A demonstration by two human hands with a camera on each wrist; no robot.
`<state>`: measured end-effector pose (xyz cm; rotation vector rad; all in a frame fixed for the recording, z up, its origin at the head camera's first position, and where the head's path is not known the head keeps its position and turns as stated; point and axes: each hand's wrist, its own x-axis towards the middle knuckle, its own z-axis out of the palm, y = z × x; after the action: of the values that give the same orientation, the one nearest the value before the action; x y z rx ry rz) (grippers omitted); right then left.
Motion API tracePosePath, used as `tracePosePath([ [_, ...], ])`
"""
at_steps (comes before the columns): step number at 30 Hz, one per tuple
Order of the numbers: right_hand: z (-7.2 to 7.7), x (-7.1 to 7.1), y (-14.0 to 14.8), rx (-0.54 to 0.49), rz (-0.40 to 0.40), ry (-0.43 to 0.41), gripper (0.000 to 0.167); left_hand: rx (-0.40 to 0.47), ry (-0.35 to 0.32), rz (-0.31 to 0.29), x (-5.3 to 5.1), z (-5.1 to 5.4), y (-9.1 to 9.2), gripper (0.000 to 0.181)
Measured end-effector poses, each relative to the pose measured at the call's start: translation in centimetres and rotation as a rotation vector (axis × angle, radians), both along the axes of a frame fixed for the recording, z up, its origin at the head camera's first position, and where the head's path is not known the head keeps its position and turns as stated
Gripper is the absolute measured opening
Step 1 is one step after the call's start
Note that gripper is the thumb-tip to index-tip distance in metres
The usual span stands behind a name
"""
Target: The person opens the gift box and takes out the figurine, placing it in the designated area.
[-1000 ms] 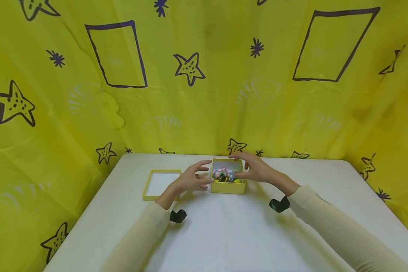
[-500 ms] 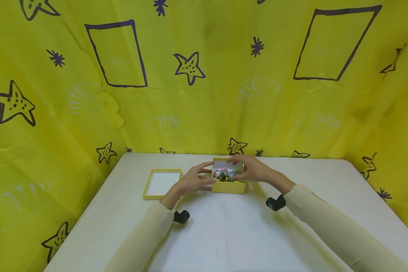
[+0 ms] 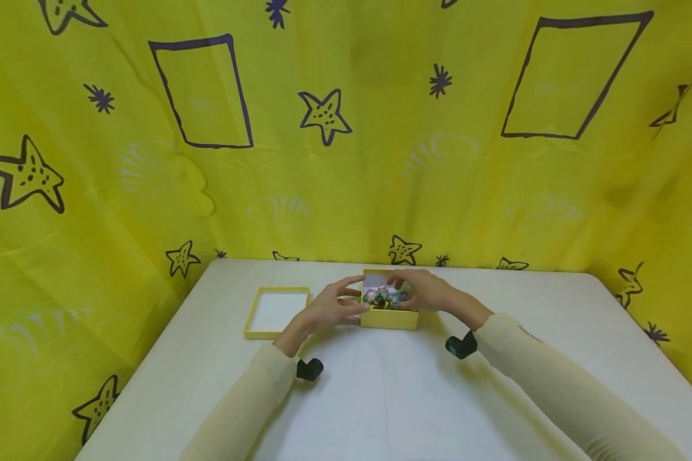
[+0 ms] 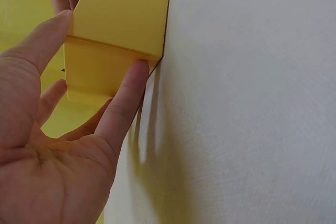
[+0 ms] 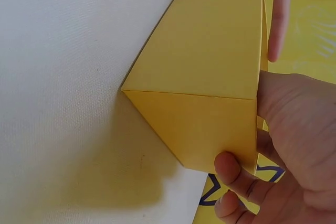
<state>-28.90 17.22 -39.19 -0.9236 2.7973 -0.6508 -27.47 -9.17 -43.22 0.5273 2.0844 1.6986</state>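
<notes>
A yellow box (image 3: 389, 319) with a pale inside stands open-topped on the table. A heap of small pink, green, blue and dark pieces (image 3: 380, 296) lies in it, too small to tell their kind. My left hand (image 3: 336, 305) touches the box's left side with extended fingers (image 4: 126, 95), its thumb at the front upper edge. My right hand (image 3: 429, 290) reaches over the right side, thumb and some fingers inside the box. In the right wrist view, two curled fingers (image 5: 228, 167) stay outside by the side wall; whether anything is pinched inside is hidden.
A shallow yellow lid (image 3: 276, 312) with a white inside lies left of the box. The white table (image 3: 369, 397) ends at a yellow patterned curtain (image 3: 334, 192) behind and at the sides. Dark wrist cameras (image 3: 461, 346) hang under both wrists.
My left hand has moved right and now meets the box's side. My right hand has moved left, its thumb and some fingers further into the box. The box and lid stay put.
</notes>
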Motion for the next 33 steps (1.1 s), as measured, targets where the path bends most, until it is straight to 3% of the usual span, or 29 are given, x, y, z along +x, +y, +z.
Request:
tracePosePath([
  [8, 0.0, 0.0, 0.0, 0.004, -0.020, -0.016, 0.038, -0.013, 0.009, -0.002, 0.1, 0.0, 0.0, 0.078],
  [23, 0.0, -0.7, -1.0, 0.121, -0.084, -0.004, 0.027, -0.016, 0.020, 0.016, 0.1, 0.0, 0.1, 0.077],
  [33, -0.4, -0.9, -1.1, 0.117, -0.109, 0.007, 0.021, -0.009, 0.015, 0.011, 0.1, 0.1, 0.1, 0.077],
])
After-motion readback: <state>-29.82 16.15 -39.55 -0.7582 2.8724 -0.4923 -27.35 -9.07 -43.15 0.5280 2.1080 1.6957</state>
